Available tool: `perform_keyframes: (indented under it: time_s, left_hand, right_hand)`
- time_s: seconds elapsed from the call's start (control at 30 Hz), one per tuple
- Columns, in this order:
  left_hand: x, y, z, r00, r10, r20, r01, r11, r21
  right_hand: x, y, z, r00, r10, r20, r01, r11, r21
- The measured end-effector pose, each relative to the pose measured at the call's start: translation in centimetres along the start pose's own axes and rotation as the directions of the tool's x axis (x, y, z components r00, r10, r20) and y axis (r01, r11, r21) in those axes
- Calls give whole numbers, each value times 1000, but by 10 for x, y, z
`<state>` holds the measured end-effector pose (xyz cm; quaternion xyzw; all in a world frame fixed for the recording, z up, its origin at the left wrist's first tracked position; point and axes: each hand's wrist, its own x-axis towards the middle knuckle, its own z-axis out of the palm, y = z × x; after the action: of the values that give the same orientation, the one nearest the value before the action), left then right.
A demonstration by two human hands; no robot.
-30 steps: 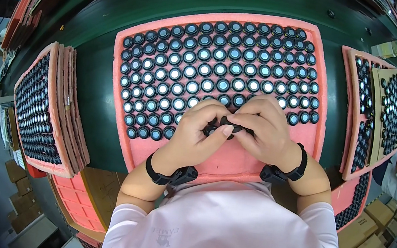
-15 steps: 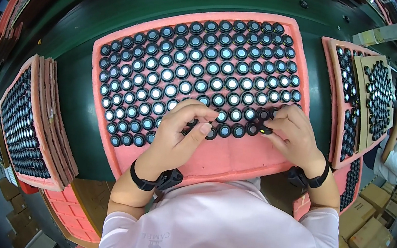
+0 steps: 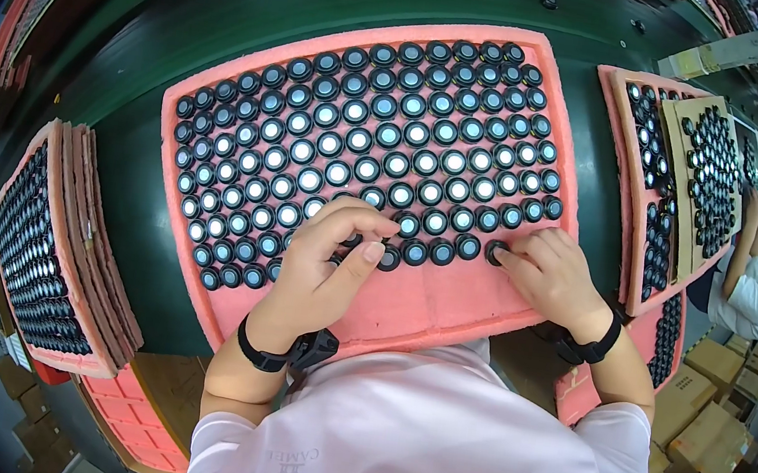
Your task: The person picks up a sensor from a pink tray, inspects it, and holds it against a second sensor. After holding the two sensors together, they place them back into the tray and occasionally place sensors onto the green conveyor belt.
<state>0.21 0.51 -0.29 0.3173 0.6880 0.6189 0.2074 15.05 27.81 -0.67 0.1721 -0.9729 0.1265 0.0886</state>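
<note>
A pink foam tray (image 3: 427, 305) lies before me, holding rows of small round black pieces (image 3: 413, 105) with pale shiny centres; their exact kind is not clear. With thumb and fingertips, my right hand (image 3: 548, 273) pinches one round black piece (image 3: 495, 252) at the right end of the nearest row. My left hand (image 3: 328, 263) hovers over the near rows, its thumb and forefinger curved and apart. Nothing shows between them except pieces in the tray underneath. The palm hides part of these rows.
A green work surface (image 3: 125, 241) carries the tray. Stacked pink trays (image 3: 94, 295) of similar pieces stand at left. More trays (image 3: 636, 213) and a cardboard sheet (image 3: 675, 194) with pieces lie at right. Beyond are cartons (image 3: 699, 422) and a person (image 3: 749, 295) in a pale top.
My right hand has lowered the tilted black piece, which now sits flatter at the row's right end. My left hand has shifted slightly left. The whole view has swung a little.
</note>
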Motion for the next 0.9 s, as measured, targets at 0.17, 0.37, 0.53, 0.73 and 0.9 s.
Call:
perform_keyframes:
  time_s: [0.17,0.37,0.53,0.73,0.9]
  left_hand:
    - [1,-1,0,1000,11,2,-11,1000,-5]
    - [1,1,-2,1000,26,17,-26,1000,13]
    - [2,-1,-1,1000,8,18,-8,1000,-2]
    - [2,0,-2,999,-32,-1,32,999,-10]
    - [4,0,-2,1000,-27,-9,27,999,20]
  right_hand:
    - [9,3,3,1000,4,16,-4,1000,0]
    - [28,12,-18,999,32,42,-37,994,104]
    - [67,54,-36,996,71,-50,-68,996,55]
    - [130,145,-35,974,212,-81,-204,974,94]
    - [176,223,-14,924,364,-115,-377,918,-126]
